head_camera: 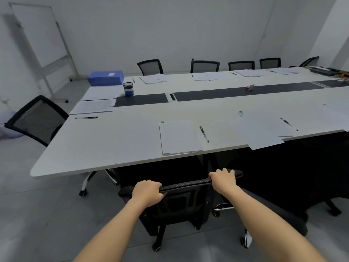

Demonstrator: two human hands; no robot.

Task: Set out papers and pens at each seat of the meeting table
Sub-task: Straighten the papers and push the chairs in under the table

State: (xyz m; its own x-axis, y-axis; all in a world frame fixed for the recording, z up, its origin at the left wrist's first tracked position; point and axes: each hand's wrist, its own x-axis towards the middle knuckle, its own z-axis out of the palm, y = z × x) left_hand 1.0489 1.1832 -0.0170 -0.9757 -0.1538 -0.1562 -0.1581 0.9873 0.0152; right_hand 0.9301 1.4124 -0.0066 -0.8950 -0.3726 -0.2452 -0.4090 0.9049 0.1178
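Both hands — left hand (147, 192), right hand (222, 179) — gripping black mesh chair (186, 200) top rail

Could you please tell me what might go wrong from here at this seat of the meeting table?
1. Both the left hand and right hand grip the chair back; pushed in hard, it could knock the table and roll the pen beside the paper stack.
2. The loose sheets to the right overhang the table edge, so a jolt or passing arm might send them to the floor.
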